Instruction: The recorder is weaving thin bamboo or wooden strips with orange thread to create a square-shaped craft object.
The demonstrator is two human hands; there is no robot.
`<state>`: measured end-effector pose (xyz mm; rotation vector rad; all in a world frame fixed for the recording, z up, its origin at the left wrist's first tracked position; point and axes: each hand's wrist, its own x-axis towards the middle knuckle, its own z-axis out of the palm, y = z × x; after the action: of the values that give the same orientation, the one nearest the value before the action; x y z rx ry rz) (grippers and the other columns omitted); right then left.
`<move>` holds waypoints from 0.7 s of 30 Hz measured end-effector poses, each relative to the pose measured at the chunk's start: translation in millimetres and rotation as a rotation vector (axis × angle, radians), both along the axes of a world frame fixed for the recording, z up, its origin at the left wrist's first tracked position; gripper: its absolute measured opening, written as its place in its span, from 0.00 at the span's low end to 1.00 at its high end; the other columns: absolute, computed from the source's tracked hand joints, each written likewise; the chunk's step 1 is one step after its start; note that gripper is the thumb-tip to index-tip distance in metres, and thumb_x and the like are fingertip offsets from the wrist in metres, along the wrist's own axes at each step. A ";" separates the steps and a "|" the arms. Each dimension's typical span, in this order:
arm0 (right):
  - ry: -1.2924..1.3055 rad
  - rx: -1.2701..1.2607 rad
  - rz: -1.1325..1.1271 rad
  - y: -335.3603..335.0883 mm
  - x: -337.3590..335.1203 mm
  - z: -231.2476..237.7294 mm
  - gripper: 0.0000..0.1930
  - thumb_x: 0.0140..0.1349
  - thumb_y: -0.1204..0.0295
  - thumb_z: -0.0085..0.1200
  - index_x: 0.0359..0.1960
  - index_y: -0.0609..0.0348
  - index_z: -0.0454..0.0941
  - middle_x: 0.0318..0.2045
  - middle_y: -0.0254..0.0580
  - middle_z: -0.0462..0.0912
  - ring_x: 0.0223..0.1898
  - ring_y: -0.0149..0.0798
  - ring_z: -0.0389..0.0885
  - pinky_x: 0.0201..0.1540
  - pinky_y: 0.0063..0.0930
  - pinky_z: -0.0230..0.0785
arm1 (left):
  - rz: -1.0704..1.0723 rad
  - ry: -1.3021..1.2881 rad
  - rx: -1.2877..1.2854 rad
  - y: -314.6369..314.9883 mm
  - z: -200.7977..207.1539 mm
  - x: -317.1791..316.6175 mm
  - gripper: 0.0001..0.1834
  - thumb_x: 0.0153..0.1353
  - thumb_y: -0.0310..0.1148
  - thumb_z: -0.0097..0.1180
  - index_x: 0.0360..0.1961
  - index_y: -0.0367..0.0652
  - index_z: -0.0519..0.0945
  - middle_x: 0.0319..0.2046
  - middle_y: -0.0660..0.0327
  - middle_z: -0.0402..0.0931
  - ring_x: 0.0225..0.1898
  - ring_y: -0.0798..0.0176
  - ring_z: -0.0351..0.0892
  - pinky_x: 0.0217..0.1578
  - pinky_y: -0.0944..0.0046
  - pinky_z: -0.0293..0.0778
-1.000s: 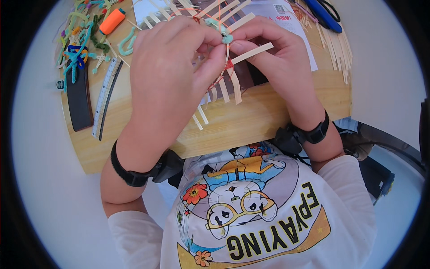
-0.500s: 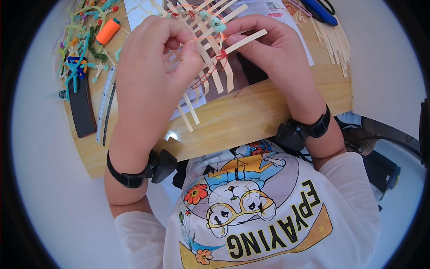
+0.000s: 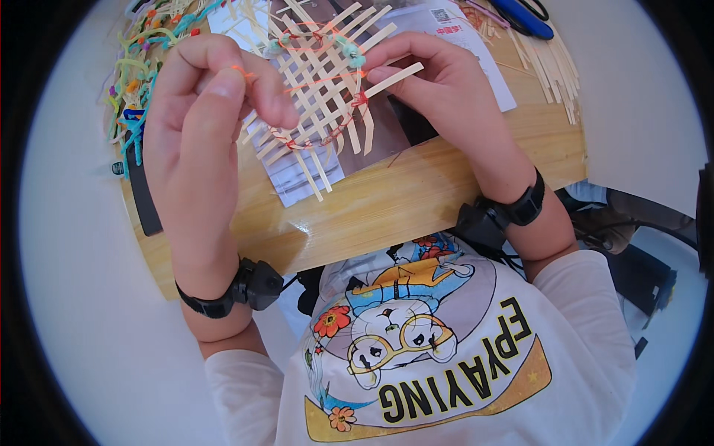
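Observation:
A lattice of woven pale bamboo strips (image 3: 325,97) lies over printed paper, with a ring edged in red thread and mint-green fuzzy tufts (image 3: 349,50) on it. My right hand (image 3: 428,78) pinches the ring's right side beside a tuft, close to a strip that sticks out. Left of the lattice, my left hand (image 3: 204,111) is raised, thumb and forefinger pressed together on an orange thread (image 3: 242,71). That thread stretches across the weave to the right hand's fingertips. Red thread knots (image 3: 360,99) sit where strips meet the ring.
Colourful pipe cleaners (image 3: 141,67) are heaped at the far left, with a dark flat case (image 3: 143,197) partly behind my left hand. Blue-handled scissors (image 3: 524,18) and loose bamboo strips (image 3: 554,70) lie at the far right. The wooden table's front edge (image 3: 357,241) curves before me.
My left hand has pulled away to the left, drawing the orange thread out across the lattice. The right hand keeps its pinch and has shifted slightly left.

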<state>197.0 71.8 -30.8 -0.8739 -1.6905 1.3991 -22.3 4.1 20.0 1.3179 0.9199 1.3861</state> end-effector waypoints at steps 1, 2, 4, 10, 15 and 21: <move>0.017 -0.018 -0.026 -0.6 -0.9 0.2 0.06 0.60 0.75 0.58 0.37 0.62 0.82 0.31 0.31 0.83 0.31 0.20 0.76 0.36 0.16 0.69 | -0.004 0.001 0.001 0.7 1.1 -0.3 0.04 0.67 0.30 0.41 0.38 0.42 0.67 0.32 0.55 0.74 0.30 0.68 0.71 0.35 0.69 0.68; 0.018 -0.017 -0.030 -0.6 -0.5 0.6 0.06 0.60 0.75 0.58 0.37 0.62 0.82 0.31 0.31 0.83 0.31 0.20 0.76 0.36 0.16 0.69 | -0.015 0.008 -0.006 1.6 2.6 -0.2 0.04 0.67 0.29 0.43 0.37 0.40 0.68 0.28 0.60 0.72 0.29 0.70 0.70 0.34 0.70 0.68; -0.019 0.005 -0.031 -0.9 -1.1 0.9 0.06 0.60 0.74 0.58 0.36 0.62 0.82 0.30 0.31 0.83 0.31 0.20 0.77 0.35 0.16 0.70 | -0.023 0.019 -0.015 0.7 3.9 0.1 0.04 0.67 0.29 0.45 0.36 0.39 0.69 0.25 0.64 0.70 0.28 0.72 0.69 0.33 0.71 0.67; -0.068 -0.076 0.021 -3.1 -0.6 2.6 0.08 0.60 0.77 0.59 0.41 0.63 0.82 0.37 0.35 0.84 0.38 0.25 0.80 0.44 0.19 0.72 | 0.197 0.429 -0.270 4.3 -17.4 16.5 0.09 0.61 0.35 0.59 0.34 0.40 0.77 0.19 0.72 0.66 0.22 0.79 0.62 0.25 0.75 0.60; -0.080 -0.059 0.042 -3.1 -1.8 -1.8 0.10 0.60 0.71 0.59 0.40 0.62 0.85 0.31 0.35 0.85 0.32 0.22 0.79 0.35 0.17 0.70 | 0.217 0.743 -0.255 3.5 -22.2 29.0 0.11 0.53 0.37 0.65 0.26 0.42 0.79 0.12 0.71 0.58 0.17 0.76 0.58 0.19 0.70 0.57; 0.068 -0.331 0.110 0.6 -1.5 -3.9 0.12 0.60 0.69 0.60 0.43 0.62 0.85 0.33 0.34 0.85 0.33 0.24 0.78 0.36 0.17 0.69 | 0.269 0.818 -0.143 1.5 -18.3 32.1 0.07 0.53 0.34 0.62 0.26 0.43 0.79 0.11 0.69 0.56 0.15 0.74 0.57 0.19 0.70 0.58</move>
<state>195.5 72.3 -34.7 -0.9099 -1.4982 1.7982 9.8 5.7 1.7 1.7218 1.7541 0.9214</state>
